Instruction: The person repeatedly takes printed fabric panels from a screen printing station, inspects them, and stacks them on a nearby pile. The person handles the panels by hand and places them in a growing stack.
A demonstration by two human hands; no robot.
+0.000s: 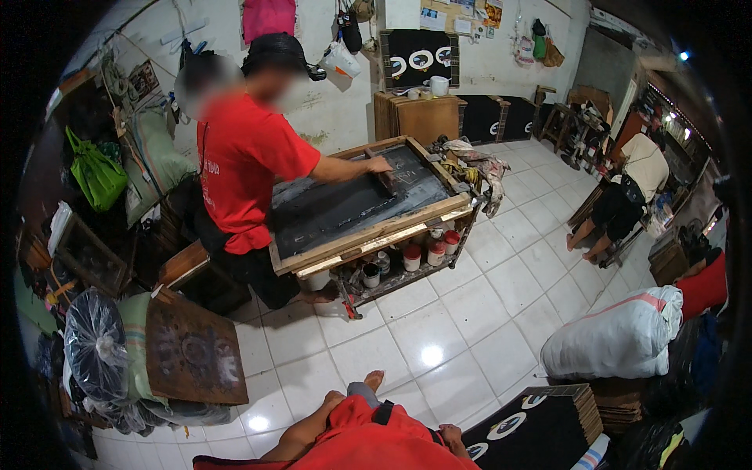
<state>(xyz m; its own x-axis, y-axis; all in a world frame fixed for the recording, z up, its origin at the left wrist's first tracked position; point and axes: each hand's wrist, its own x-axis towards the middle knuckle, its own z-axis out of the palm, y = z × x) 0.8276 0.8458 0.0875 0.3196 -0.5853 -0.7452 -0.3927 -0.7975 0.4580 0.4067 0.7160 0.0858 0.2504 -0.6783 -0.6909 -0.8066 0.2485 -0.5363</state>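
Note:
My left forearm runs up beside my red shirt at the lower edge, with my left hand (332,399) partly hidden near my waist and its fingers unclear. My right hand (450,435) hangs at my right side, fingers curled, near a stack of black printed panels (501,435) on board; whether it holds anything is unclear. Ahead, a person in a red shirt (251,168) grips a wooden squeegee (384,182) on a dark, wood-framed screen (313,235), set on a trolley with several paint tubs (411,257) below. Rags (489,168) lie at the screen's far right end.
Tiled floor (478,309) surrounds the trolley. Bagged goods (98,337) and a stained board (192,352) crowd the left, a white sack (607,333) the right. A person in a pale top (644,164) bends at far right; boxes (415,117) stand by the back wall.

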